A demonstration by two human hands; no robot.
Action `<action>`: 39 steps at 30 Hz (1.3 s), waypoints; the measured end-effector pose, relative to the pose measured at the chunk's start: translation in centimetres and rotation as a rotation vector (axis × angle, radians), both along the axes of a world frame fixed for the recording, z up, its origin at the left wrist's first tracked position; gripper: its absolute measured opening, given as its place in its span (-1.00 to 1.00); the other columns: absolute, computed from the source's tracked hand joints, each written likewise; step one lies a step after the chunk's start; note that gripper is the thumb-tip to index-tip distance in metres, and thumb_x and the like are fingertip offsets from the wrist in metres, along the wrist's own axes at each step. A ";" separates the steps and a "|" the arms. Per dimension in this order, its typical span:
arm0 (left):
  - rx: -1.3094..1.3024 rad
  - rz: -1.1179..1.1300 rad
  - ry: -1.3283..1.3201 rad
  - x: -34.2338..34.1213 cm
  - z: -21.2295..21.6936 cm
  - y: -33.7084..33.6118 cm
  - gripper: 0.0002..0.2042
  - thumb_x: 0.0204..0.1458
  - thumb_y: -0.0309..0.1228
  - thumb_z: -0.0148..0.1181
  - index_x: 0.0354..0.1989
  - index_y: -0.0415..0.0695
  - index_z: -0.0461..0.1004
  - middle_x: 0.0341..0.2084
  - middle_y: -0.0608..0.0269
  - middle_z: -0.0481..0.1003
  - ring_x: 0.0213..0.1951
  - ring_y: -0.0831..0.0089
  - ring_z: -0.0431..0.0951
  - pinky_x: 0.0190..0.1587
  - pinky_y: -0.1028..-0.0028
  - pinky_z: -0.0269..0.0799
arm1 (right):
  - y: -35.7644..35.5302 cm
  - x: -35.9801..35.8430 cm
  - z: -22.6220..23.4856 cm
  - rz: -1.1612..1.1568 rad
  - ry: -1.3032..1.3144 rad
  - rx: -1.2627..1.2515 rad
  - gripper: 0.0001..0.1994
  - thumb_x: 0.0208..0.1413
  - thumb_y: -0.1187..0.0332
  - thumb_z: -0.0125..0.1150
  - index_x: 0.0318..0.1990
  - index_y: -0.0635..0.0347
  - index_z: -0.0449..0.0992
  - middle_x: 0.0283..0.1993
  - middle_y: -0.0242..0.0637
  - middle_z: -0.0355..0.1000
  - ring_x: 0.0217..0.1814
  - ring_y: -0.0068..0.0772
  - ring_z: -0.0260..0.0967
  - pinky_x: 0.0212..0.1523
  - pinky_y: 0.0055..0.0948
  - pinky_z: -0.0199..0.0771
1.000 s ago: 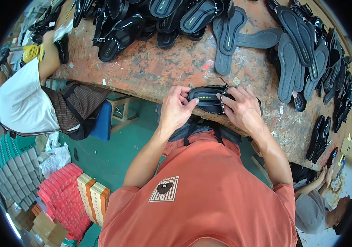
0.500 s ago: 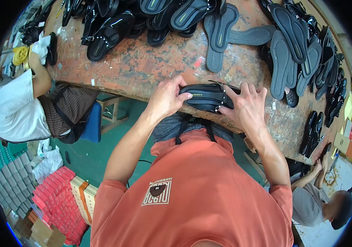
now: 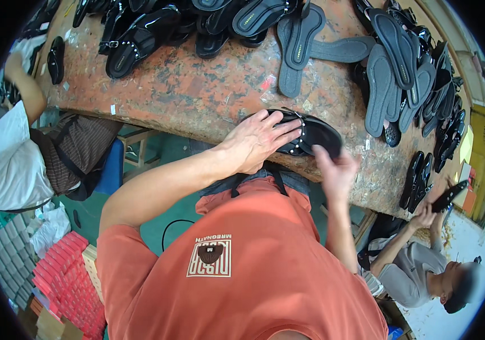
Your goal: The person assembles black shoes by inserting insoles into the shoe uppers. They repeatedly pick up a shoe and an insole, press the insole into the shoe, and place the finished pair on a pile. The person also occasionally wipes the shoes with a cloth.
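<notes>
A black sandal (image 3: 320, 136) with a studded strap and small buckle lies at the near edge of the worktable. My left hand (image 3: 258, 140) grips it from the left, fingers across its top up to the strap, covering that end; the thumb is hidden. Close to the sandal's right end is my right hand (image 3: 336, 165), thumb at the sole's rim and fingers smeared by motion. Whether these fingers hold the sandal is unclear. Grey insoles (image 3: 290, 73) lie beyond it on the table, some overlapping.
The worn worktable (image 3: 185, 85) carries piled black shoes (image 3: 140, 42) at the far left and more insoles (image 3: 379, 90) at the right. A black pair (image 3: 416, 180) stands near the right edge. Co-workers sit at left and right; the right one holds a black shoe (image 3: 450, 196). Red stacked pieces (image 3: 72, 277) lie lower left.
My left hand has moved right over the sandal, covering the end where printing showed. My right hand has come off the strap and lowered toward the right end. The right co-worker has raised a shoe.
</notes>
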State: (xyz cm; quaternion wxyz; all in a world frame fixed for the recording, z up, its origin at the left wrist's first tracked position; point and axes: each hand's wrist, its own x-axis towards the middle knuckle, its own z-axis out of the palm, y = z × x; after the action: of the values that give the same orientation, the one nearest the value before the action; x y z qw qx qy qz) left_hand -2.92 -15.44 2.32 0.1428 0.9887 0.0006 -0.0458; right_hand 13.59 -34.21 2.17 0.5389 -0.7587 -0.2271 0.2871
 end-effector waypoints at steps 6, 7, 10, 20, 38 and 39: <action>-0.180 0.026 -0.001 0.2 -0.5 0.3 -0.35 -0.28 -0.34 0.51 0.15 -0.08 0.61 0.42 0.21 0.34 0.22 0.08 0.33 0.29 0.18 0.39 | 3.3 -3.0 1.3 0.419 -1.030 -0.423 -0.62 0.00 0.47 0.40 0.04 0.19 0.62 -0.19 -0.20 0.49 -0.12 -0.12 0.57 -0.23 -0.12 0.64; -0.195 0.022 -0.061 -0.1 -0.6 0.4 -0.36 -0.28 -0.34 0.51 0.15 -0.08 0.62 0.42 0.20 0.33 0.21 0.07 0.33 0.29 0.16 0.39 | 3.3 -2.4 1.4 0.425 -1.018 -0.429 -0.65 0.02 0.47 0.39 0.02 0.21 0.62 -0.21 -0.20 0.49 -0.13 -0.11 0.57 -0.24 -0.12 0.65; -0.323 -0.010 -0.107 -0.5 -0.2 1.2 -0.32 -0.25 -0.38 0.54 0.21 -0.08 0.60 0.49 0.09 0.23 0.35 -0.02 0.28 0.41 0.04 0.35 | 4.1 -1.9 1.3 0.442 -1.077 -0.425 -0.78 0.08 0.46 0.32 -0.10 0.24 0.59 -0.24 -0.17 0.49 -0.15 -0.09 0.59 -0.26 -0.12 0.67; -0.286 -0.169 -0.144 -1.5 -0.2 2.8 -0.43 0.01 -0.51 0.40 0.29 0.03 0.59 0.51 0.04 0.22 0.54 -0.01 0.21 0.52 0.10 0.31 | 2.1 1.6 1.6 0.730 -0.934 -0.115 -0.66 0.08 0.40 0.41 0.05 0.16 0.65 -0.22 -0.28 0.43 -0.08 -0.19 0.48 -0.12 -0.16 0.57; -0.067 -0.358 0.044 4.3 1.4 0.9 -0.10 -0.22 -0.27 0.43 0.43 -0.30 0.33 0.55 -0.15 0.16 0.62 -0.04 0.05 0.64 0.16 0.03 | 0.9 7.2 -1.5 0.656 -0.621 -0.119 0.26 -0.29 0.20 0.77 0.62 0.23 0.07 0.48 0.04 0.33 0.58 0.14 0.22 0.66 0.13 0.08; -0.079 -0.352 0.003 4.5 0.9 0.8 -0.12 -0.23 -0.28 0.43 0.40 -0.32 0.35 0.51 -0.16 0.21 0.59 -0.04 0.10 0.62 0.16 0.08 | 1.1 7.1 -1.5 0.646 -0.647 -0.125 0.25 -0.29 0.23 0.76 0.61 0.23 0.08 0.48 0.04 0.34 0.56 0.12 0.25 0.66 0.13 0.07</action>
State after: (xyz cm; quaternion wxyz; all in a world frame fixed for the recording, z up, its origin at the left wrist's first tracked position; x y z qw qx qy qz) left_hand 1.59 -14.66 3.19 0.1713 0.9671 -0.1740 -0.0717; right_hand 20.68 -33.13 0.69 0.2766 -0.7307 -0.5907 0.2018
